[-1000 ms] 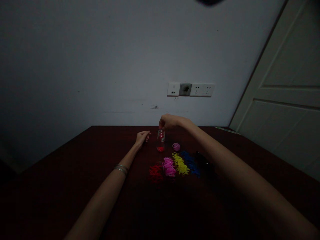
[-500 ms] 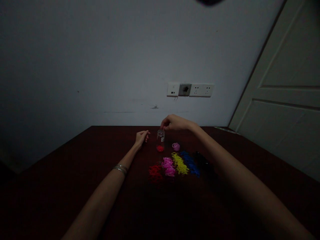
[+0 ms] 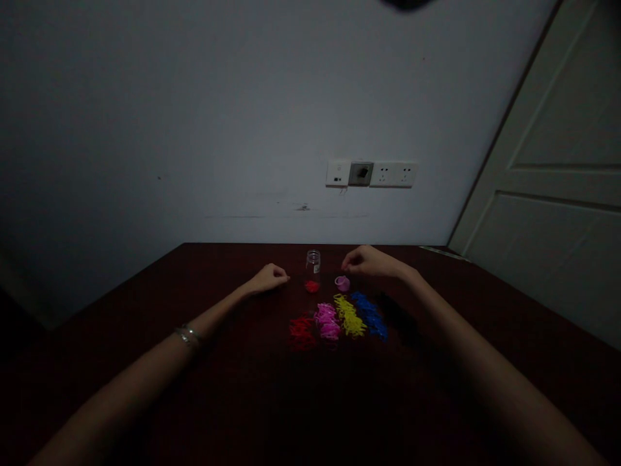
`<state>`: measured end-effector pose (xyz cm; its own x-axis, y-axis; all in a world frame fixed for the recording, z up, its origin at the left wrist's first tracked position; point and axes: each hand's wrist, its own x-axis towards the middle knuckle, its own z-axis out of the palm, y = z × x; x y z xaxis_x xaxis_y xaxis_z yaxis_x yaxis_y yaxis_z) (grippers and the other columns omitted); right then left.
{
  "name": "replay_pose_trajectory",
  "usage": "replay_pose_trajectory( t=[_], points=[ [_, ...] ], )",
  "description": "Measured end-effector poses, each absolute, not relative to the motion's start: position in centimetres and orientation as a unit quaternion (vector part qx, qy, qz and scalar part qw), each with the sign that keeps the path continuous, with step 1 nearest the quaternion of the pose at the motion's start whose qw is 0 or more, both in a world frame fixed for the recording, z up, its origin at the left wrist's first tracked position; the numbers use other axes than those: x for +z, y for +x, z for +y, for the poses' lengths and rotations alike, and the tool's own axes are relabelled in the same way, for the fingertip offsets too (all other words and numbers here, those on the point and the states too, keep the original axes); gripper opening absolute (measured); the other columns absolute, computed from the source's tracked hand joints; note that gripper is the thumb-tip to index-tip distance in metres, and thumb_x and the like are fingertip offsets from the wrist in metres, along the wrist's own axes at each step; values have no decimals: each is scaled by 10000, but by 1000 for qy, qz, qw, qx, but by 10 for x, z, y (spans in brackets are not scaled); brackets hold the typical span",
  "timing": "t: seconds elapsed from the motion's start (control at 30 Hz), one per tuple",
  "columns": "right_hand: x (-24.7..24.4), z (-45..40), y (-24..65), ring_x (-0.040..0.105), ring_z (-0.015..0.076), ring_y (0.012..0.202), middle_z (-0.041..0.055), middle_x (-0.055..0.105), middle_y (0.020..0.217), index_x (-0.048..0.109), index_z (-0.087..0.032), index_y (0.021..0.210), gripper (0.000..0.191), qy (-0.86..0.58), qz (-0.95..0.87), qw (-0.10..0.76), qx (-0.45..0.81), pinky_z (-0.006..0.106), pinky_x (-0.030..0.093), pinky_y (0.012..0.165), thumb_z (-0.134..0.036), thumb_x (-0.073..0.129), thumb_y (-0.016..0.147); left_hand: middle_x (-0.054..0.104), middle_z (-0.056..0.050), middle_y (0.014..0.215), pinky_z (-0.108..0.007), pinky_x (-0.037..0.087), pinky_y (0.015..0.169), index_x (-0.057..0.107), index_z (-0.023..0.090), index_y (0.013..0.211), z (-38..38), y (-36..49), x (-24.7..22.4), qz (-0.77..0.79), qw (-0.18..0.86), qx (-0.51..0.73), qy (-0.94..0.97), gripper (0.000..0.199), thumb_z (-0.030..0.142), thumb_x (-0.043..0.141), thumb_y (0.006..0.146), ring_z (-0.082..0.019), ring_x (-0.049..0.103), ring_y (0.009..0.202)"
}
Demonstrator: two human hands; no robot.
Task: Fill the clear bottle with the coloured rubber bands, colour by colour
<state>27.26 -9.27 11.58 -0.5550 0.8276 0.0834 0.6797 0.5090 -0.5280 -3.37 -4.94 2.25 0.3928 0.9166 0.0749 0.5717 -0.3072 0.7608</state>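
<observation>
A clear jar point(image 3: 313, 264) stands upright with red rubber bands point(image 3: 311, 286) at its bottom. My left hand point(image 3: 268, 278) rests on the table left of the jar, apart from it, fingers curled together; whatever they hold, if anything, is hidden. To the jar's right, my right hand point(image 3: 366, 261) hovers just above and behind a pink cap-like piece point(image 3: 342, 283). Its thumb and fingers are pinched, and I cannot make out anything between them. In front lie heaps of rubber bands: red point(image 3: 301, 332), pink point(image 3: 328, 321), yellow point(image 3: 349, 316) and blue point(image 3: 369, 315).
Everything sits on a dark reddish table point(image 3: 233, 388) in dim light. A very dark heap point(image 3: 398, 316) lies right of the blue bands, hard to make out. Behind the table is a wall with socket plates point(image 3: 392, 174); a white door point(image 3: 557, 175) is at the right.
My right hand has moved from above the jar's mouth to the right and down, near the pink piece. My left hand has shifted left and toward me, farther from the jar.
</observation>
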Motion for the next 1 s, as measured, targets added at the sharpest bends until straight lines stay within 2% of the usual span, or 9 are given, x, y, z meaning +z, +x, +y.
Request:
replay_pose_trajectory(
  t=[0.13, 0.23, 0.33, 0.43, 0.7, 1.0],
  points=[
    [117, -91, 267, 598, 156, 754, 66, 687, 836, 684, -130, 857, 233, -432, -850, 180, 242, 245, 441, 671, -199, 538, 689, 584, -15, 645, -202, 339, 532, 672, 120, 796, -87, -28, 42, 418, 345, 158, 825, 314, 399, 579, 686, -99, 486, 575],
    [119, -92, 259, 594, 157, 749, 67, 683, 827, 679, -124, 862, 231, -418, -854, 186, 248, 249, 440, 663, -217, 543, 699, 591, -10, 716, -195, 348, 553, 641, 153, 979, -112, -19, 56, 362, 351, 69, 861, 419, 421, 640, 657, -100, 501, 615],
    [118, -93, 256, 590, 155, 747, 68, 679, 828, 678, -123, 862, 228, -406, -858, 191, 250, 256, 440, 671, -221, 547, 703, 588, -16, 809, -192, 358, 575, 615, 170, 1032, -127, -13, 61, 338, 319, 38, 884, 504, 430, 694, 608, -102, 505, 658],
    [115, -94, 255, 586, 154, 748, 65, 677, 822, 680, -127, 846, 216, -404, -854, 204, 257, 262, 441, 680, -226, 554, 701, 575, -17, 840, -190, 362, 587, 611, 164, 1023, -132, -9, 60, 332, 294, 26, 896, 494, 406, 707, 603, -102, 498, 673],
    [119, -102, 253, 581, 148, 739, 49, 676, 811, 683, -140, 834, 225, -401, -844, 229, 273, 248, 437, 668, -274, 548, 713, 583, 14, 696, -169, 361, 551, 630, 154, 905, -134, -3, 54, 315, 302, 8, 900, 221, 177, 601, 687, -79, 502, 593],
    [124, -102, 258, 572, 145, 719, 54, 673, 807, 683, -136, 857, 240, -408, -843, 230, 263, 254, 431, 649, -282, 549, 722, 582, 19, 653, -161, 354, 525, 637, 141, 791, -132, -1, 53, 309, 314, 16, 898, 156, 110, 558, 660, -70, 487, 558]
  ],
)
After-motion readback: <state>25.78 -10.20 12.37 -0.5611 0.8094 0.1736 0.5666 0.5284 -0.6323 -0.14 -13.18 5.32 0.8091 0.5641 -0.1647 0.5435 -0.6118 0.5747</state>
